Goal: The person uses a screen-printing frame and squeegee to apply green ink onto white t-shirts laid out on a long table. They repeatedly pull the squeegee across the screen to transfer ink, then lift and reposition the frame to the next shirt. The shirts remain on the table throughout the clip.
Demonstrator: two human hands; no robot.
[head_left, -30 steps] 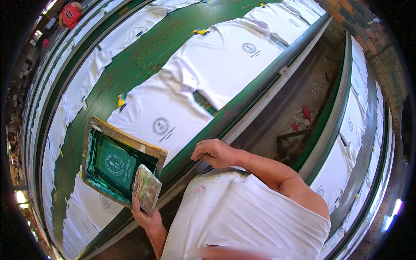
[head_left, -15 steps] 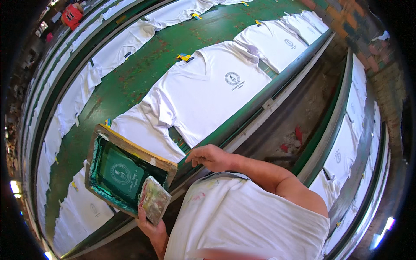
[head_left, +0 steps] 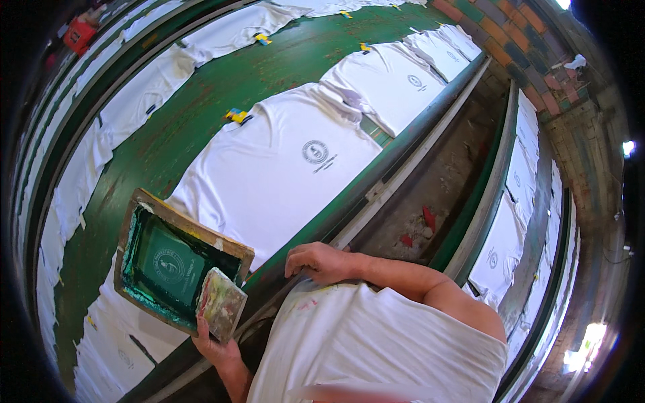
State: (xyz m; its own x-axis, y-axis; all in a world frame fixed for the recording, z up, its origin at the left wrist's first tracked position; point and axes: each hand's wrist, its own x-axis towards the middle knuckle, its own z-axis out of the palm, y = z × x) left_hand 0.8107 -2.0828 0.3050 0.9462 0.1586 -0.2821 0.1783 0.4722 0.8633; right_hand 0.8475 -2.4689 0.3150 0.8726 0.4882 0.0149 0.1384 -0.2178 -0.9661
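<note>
Head view: framed screen [head_left: 164, 263] slants; long axis runs down rightward.

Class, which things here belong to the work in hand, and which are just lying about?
Belongs to the work:
- wooden-framed screen and paint-stained block, held together in the left hand
- printed white shirts
- green table beneath them

Probably just lying about:
- red scraps on the floor between tables

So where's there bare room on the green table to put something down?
The long green middle of the table, between the two rows of white shirts, looks bare. It's crowded along both edges with shirts, and around the left hand, which holds the wooden frame and paint-smeared block.
</note>
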